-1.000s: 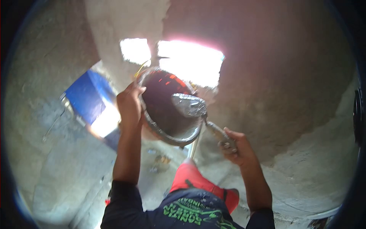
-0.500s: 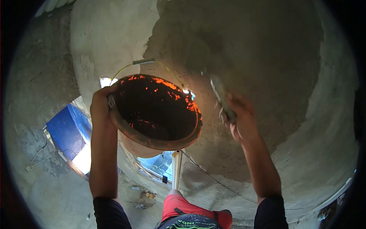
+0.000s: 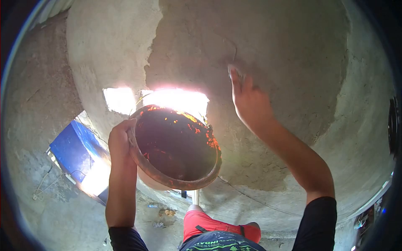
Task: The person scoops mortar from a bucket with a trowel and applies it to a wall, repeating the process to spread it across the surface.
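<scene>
My left hand (image 3: 120, 136) grips the left rim of a bucket (image 3: 144, 167), closed around its edge. The bucket tilts with its mouth towards me. Its inside is dark, with orange-red patches near the far rim. My right hand (image 3: 253, 102) is raised to the right of the bucket, closed on a trowel (image 3: 231, 70) at the wall. Only a small pale part of the trowel shows past the fingers; my hand hides the rest. Around it, the wall (image 3: 289, 54) carries a darker, damp-looking layer of plaster.
Bright light comes through an opening (image 3: 180, 99) behind the bucket and a smaller opening (image 3: 119, 100) to its left. A blue panel (image 3: 73, 140) stands at the lower left. A cord (image 3: 251, 200) runs along the lower wall. Debris (image 3: 167, 212) lies on the floor below.
My right hand has moved up and turned over, bringing the trowel to the wall. The bucket sits lower in view, and the bright opening behind it shows more fully.
</scene>
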`<state>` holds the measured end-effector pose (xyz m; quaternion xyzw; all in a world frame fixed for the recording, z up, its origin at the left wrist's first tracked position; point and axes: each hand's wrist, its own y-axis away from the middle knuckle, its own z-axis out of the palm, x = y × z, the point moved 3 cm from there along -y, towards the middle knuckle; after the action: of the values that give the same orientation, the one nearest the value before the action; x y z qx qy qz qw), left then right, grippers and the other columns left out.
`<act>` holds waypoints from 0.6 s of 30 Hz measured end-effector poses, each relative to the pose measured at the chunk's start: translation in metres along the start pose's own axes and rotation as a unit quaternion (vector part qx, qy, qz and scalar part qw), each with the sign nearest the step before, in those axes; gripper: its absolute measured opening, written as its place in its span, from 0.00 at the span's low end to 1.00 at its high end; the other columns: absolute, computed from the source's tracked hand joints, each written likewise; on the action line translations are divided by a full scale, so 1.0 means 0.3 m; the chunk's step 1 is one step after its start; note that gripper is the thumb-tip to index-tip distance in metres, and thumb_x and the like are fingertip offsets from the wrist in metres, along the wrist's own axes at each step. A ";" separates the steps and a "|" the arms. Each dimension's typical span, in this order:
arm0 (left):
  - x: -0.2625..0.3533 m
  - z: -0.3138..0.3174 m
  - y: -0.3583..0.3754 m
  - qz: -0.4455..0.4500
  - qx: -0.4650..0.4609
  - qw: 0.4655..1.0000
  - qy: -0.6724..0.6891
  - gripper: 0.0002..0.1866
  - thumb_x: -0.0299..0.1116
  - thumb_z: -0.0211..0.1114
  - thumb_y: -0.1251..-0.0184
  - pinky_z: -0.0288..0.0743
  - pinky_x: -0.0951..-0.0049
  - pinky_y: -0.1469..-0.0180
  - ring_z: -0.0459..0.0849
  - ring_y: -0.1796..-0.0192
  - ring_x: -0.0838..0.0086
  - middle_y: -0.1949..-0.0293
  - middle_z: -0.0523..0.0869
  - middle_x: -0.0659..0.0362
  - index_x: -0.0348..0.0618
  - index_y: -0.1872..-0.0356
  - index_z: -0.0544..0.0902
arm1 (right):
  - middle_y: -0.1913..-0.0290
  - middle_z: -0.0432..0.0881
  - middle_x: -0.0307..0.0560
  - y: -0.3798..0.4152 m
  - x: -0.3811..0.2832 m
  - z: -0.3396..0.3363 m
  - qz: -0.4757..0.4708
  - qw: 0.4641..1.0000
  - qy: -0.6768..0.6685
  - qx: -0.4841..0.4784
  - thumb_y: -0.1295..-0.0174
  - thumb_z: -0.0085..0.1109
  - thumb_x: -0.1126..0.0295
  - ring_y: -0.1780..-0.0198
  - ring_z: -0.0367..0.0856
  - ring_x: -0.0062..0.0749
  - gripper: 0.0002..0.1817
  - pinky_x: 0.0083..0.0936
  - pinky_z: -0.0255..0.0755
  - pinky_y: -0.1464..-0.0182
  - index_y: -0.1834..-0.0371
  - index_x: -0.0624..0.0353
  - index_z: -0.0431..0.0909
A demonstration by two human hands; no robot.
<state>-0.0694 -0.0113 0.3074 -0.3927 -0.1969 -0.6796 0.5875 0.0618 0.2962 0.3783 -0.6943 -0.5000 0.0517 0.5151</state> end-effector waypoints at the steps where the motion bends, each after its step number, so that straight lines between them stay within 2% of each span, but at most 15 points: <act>1: 0.006 -0.005 0.022 -0.011 0.019 1.000 -0.013 0.12 0.26 0.58 0.31 0.80 0.68 0.52 0.87 0.58 0.69 0.61 0.87 0.53 0.29 0.55 0.85 | 0.45 0.79 0.67 0.048 0.003 -0.007 0.002 1.000 0.000 -0.003 0.44 0.64 0.77 0.69 0.87 0.48 0.42 0.37 0.84 0.71 0.21 0.56 0.63; 4: 0.000 0.009 0.061 -0.032 0.041 0.999 -0.002 0.13 0.28 0.59 0.31 0.79 0.69 0.51 0.87 0.57 0.69 0.60 0.87 0.53 0.28 0.53 0.85 | 0.46 0.78 0.64 0.086 0.031 -0.053 -0.032 0.996 -0.072 0.043 0.44 0.67 0.73 0.73 0.85 0.45 0.43 0.40 0.85 0.71 0.22 0.57 0.64; 6: -0.014 0.009 0.057 -0.041 0.040 0.998 0.014 0.14 0.29 0.59 0.30 0.78 0.69 0.51 0.86 0.57 0.68 0.59 0.86 0.53 0.28 0.53 0.85 | 0.45 0.77 0.65 -0.008 0.074 -0.076 0.002 0.990 -0.088 0.109 0.44 0.69 0.70 0.70 0.87 0.48 0.44 0.43 0.86 0.68 0.21 0.57 0.61; 8: -0.047 -0.024 0.022 -0.014 0.045 0.998 -0.039 0.15 0.29 0.58 0.30 0.79 0.69 0.49 0.87 0.57 0.66 0.57 0.86 0.50 0.27 0.51 0.84 | 0.43 0.77 0.67 -0.146 0.110 -0.100 0.009 0.984 -0.095 0.153 0.37 0.62 0.72 0.67 0.89 0.52 0.40 0.44 0.86 0.66 0.20 0.57 0.58; 9: -0.059 -0.040 0.011 -0.014 0.044 0.998 -0.041 0.15 0.29 0.58 0.30 0.79 0.69 0.49 0.87 0.57 0.66 0.57 0.86 0.50 0.27 0.51 0.84 | 0.43 0.77 0.67 -0.196 0.117 -0.113 0.012 0.984 -0.095 0.152 0.37 0.62 0.72 0.67 0.89 0.52 0.40 0.44 0.86 0.66 0.20 0.57 0.58; 11: -0.074 -0.069 0.002 -0.005 0.052 0.995 -0.088 0.17 0.29 0.57 0.30 0.80 0.67 0.46 0.88 0.55 0.63 0.55 0.86 0.48 0.25 0.47 0.82 | 0.41 0.76 0.69 -0.260 0.118 -0.108 0.006 0.996 -0.071 0.044 0.34 0.56 0.74 0.64 0.89 0.53 0.39 0.45 0.87 0.63 0.18 0.57 0.55; 12: -0.074 -0.066 0.014 -0.005 0.051 0.995 -0.091 0.17 0.29 0.57 0.30 0.80 0.67 0.46 0.88 0.55 0.63 0.55 0.86 0.48 0.25 0.47 0.82 | 0.41 0.76 0.69 -0.239 0.111 -0.088 0.008 0.996 -0.072 0.043 0.34 0.56 0.74 0.64 0.89 0.53 0.39 0.45 0.87 0.63 0.18 0.57 0.55; 14: -0.085 -0.056 0.042 -0.034 0.031 0.998 0.036 0.18 0.28 0.58 0.30 0.81 0.65 0.44 0.88 0.53 0.62 0.55 0.86 0.48 0.25 0.46 0.80 | 0.44 0.78 0.62 -0.132 0.060 -0.005 -0.035 0.999 -0.037 0.010 0.46 0.70 0.72 0.68 0.88 0.48 0.50 0.41 0.86 0.64 0.17 0.49 0.56; 16: -0.116 -0.098 0.041 -0.054 0.058 0.995 0.058 0.17 0.28 0.58 0.30 0.81 0.65 0.43 0.89 0.53 0.61 0.54 0.86 0.48 0.25 0.46 0.80 | 0.42 0.78 0.62 0.047 0.012 0.072 -0.091 0.995 -0.038 -0.014 0.46 0.70 0.71 0.69 0.87 0.45 0.51 0.39 0.86 0.65 0.16 0.46 0.55; 18: -0.153 -0.138 0.046 -0.072 0.087 0.990 0.079 0.17 0.29 0.58 0.30 0.82 0.64 0.43 0.89 0.52 0.61 0.54 0.86 0.47 0.25 0.46 0.80 | 0.44 0.79 0.62 0.219 -0.017 0.090 -0.114 0.988 -0.091 -0.046 0.43 0.69 0.71 0.69 0.87 0.44 0.47 0.41 0.86 0.66 0.17 0.46 0.58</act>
<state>-0.0687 -0.0153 0.2442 -0.2698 -0.2362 -0.7292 0.5828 0.0854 0.3123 0.3131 -0.6482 -0.6221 0.0330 0.4378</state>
